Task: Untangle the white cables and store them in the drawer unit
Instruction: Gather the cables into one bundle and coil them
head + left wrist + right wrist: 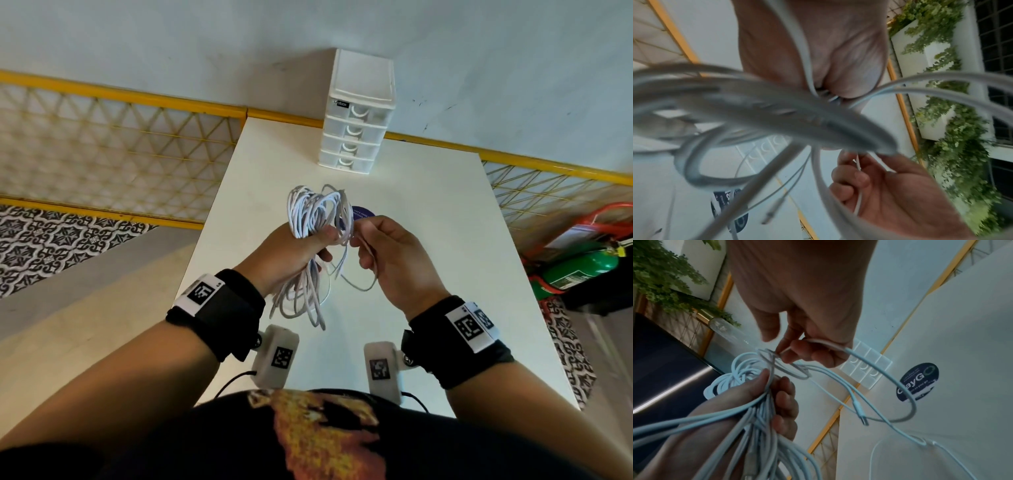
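A tangled bundle of white cables is held above the white table. My left hand grips the bundle round its middle, with loops standing up above the fist and more loops hanging below. My right hand pinches one strand beside the bundle; that strand curves down in a loop to a plug end. The white drawer unit stands at the table's far edge, all its drawers pushed in. In the left wrist view the cables are blurred and close to the lens.
A dark round sticker lies on the table behind the cables. A yellow-framed mesh railing runs behind the table. A green cylinder with red fittings lies on the floor to the right. Hanging plants line a wall.
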`<state>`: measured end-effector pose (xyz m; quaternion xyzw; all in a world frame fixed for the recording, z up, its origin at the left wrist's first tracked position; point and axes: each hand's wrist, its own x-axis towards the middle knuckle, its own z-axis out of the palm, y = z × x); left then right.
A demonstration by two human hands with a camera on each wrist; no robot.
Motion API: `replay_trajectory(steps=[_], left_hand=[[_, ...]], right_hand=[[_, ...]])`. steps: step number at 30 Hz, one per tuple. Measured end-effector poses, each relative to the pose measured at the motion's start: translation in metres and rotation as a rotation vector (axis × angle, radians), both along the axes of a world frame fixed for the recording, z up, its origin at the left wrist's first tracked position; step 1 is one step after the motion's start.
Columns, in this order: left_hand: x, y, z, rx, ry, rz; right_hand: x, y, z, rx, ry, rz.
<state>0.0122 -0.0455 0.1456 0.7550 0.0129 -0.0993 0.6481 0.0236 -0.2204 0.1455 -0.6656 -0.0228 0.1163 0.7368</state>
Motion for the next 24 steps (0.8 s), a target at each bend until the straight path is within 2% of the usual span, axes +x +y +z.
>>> replay_trajectory(steps=[1, 5, 10, 16, 19, 24], left_hand=[[0.000, -0.001, 0.001, 0.007, -0.014, 0.007], [0.000, -0.004, 0.007, 0.015, -0.087, -0.010], [0.004, 0.001, 0.009, -0.107, -0.059, 0.136], [0.009, 0.002, 0.015, -0.016, -0.048, 0.103], [0.009, 0.002, 0.016, -0.097, -0.048, 0.126], [0.010, 0.001, 0.019, -0.236, -0.083, 0.117]], right_hand=[[0.000, 0.002, 0.003, -0.022, -0.014, 0.007], [0.003, 0.008, 0.010, -0.332, -0.124, -0.095], [0.001, 0.013, 0.013, -0.301, -0.062, -0.105], [0.001, 0.018, 0.020, -0.456, -0.155, -0.128], [-0.001, 0.017, 0.025, -0.502, -0.189, -0.141], [0.000, 0.020, 0.024, -0.422, -0.156, -0.199]])
